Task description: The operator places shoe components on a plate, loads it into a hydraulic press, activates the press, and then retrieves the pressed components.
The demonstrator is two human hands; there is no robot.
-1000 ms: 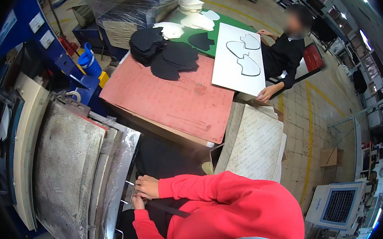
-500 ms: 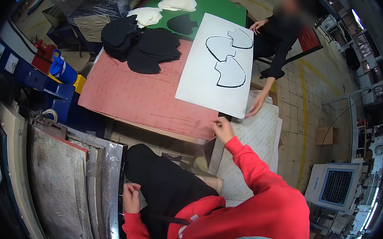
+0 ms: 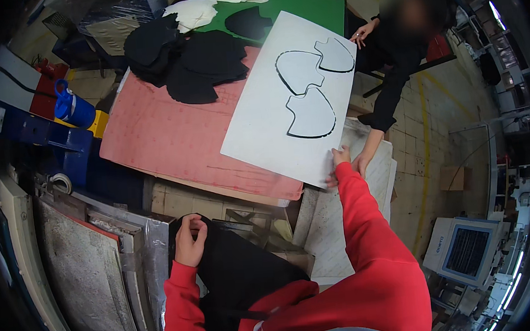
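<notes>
A white board (image 3: 262, 125) with three black-outlined, curved cut shapes (image 3: 310, 112) lies tilted over the table's right side. My right hand (image 3: 341, 159) is at its near right corner, fingers spread and partly blurred; whether it grips the edge is unclear. Just beside it, a co-worker's hand (image 3: 361, 163) is at the same edge, while their other hand (image 3: 363, 31) touches the board's far right corner. My left hand (image 3: 190, 241) is over my dark-clothed leg, loosely curled with thumb apart and nothing in it.
Black cut pieces (image 3: 207, 64) are piled on the red table surface (image 3: 150, 128). Off-white pieces (image 3: 189, 14) and another black piece (image 3: 247, 22) rest on the green mat (image 3: 303, 13). Worn upright boards (image 3: 83, 267) stand left; a blue jug (image 3: 73, 106) stands behind them.
The white board has shifted toward me and slightly left. My right hand has moved right, to the board's corner by the co-worker's hand. My left hand has risen.
</notes>
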